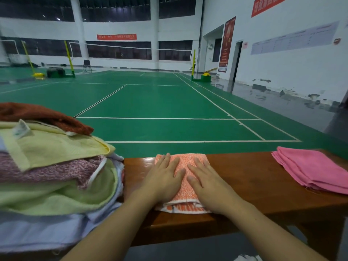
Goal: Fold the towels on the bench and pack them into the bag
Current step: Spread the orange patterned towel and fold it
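Both hands lie flat, palms down, side by side on the orange towel point(185, 182): the left hand point(163, 180) on its left half, the right hand point(209, 185) on its right half, thumbs nearly touching, fingers spread and gripping nothing. The towel is already folded into a thick pad, its layered edges showing at the near side under the wrists, and it rests on the wooden bench point(250, 178). This looks like the pressing and smoothing that finishes a fold.

Left of the left hand rises a heap of unfolded towels point(56, 166), yellow, mauve, pale green, blue and rust. Right of the right hand, well apart, sits a folded pink towel point(312, 168). Beyond the bench stretches a green court point(169, 102).

No bag is in view, so the next move probably calls for lifting the orange pad without letting it spring open.
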Available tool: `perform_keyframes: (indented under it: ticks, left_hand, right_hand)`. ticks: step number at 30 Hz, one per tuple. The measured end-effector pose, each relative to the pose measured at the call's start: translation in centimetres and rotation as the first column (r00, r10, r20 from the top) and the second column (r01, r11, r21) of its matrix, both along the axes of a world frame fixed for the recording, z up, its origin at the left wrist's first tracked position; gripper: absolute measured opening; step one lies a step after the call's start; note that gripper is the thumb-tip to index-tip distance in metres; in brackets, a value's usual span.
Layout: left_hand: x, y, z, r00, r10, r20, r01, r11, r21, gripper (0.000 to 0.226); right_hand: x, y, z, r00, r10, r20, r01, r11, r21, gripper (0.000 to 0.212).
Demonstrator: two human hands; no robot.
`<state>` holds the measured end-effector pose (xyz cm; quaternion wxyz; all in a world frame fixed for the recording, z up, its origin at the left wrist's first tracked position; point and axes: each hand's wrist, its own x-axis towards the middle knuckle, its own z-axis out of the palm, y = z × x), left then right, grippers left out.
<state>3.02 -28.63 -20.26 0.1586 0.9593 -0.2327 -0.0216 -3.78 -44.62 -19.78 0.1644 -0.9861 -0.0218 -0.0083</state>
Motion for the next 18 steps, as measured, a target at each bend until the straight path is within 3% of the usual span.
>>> perform_keyframes:
  ticks: [10,13,16,18]
  left_hand:
    - [0.0,0.1,-0.1,1.0,-0.004,0.0,0.004,1.0,-0.005,0.063]
    - [-0.1,0.2,0.4,1.0,-0.001,-0.028,-0.003,0.993,-0.121,0.066]
    - [0.8,1.0,2.3,0.981,0.195,-0.012,-0.19,0.939,-0.288,0.067]
    - [1.5,1.8,3.7,0.931,0.363,0.044,-0.35,0.92,-0.175,0.064]
  right_hand:
    - [0.2,-0.2,-0.4,1.0,0.007,0.016,-0.007,0.999,0.032,0.059]
    - [0.0,-0.3,-0.1,0.999,0.013,0.045,-0.018,0.992,0.124,0.059]
    - [0.0,-1.6,1.1,0.978,-0.165,0.129,0.126,0.954,0.271,0.055]
    - [0.2,-2.9,2.0,0.94,-0.328,0.09,0.281,0.898,0.338,0.048]
